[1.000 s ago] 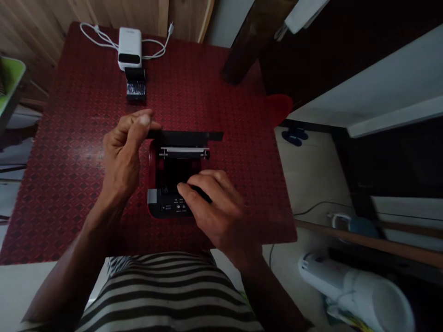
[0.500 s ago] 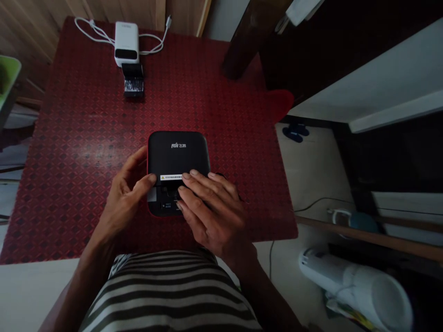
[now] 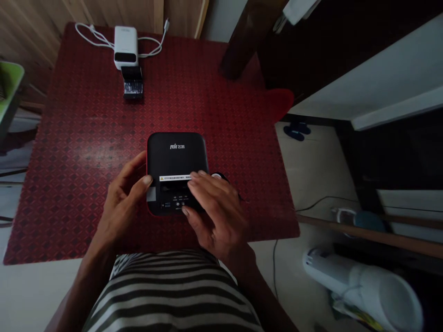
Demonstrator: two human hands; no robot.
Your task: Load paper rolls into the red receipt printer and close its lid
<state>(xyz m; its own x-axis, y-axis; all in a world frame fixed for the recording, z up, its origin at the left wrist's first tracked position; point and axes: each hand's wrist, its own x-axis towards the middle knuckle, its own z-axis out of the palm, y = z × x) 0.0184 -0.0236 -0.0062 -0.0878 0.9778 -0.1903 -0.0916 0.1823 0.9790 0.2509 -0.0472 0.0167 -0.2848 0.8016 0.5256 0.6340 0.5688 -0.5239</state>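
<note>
A small black printer [image 3: 177, 159] marked FEIE, with a white warning strip across its top, lies on the red table near its front edge. Below the strip is a dark slot, and below that a row of small buttons. My left hand [image 3: 122, 198] grips the printer's left side, thumb on the upper edge and fingers along the flank. Fingers stretched out, my right hand [image 3: 218, 212] lies over the right part, thumb by the buttons. A dark thing with a white rounded top [image 3: 218, 175] shows partly behind the right fingers; I cannot make out its kind.
On the red patterned table [image 3: 86, 184] stands a white device [image 3: 126, 44] with a white cable, a black stand-like piece [image 3: 133, 87] before it. A dark post [image 3: 240, 50] rises at the back right. Dark slippers [image 3: 296, 130] and a white cylinder [image 3: 363, 286] lie right of the table.
My right hand has drawn back to the right, uncovering the buttons and more of the warning strip. The left hand keeps its hold on the printer.
</note>
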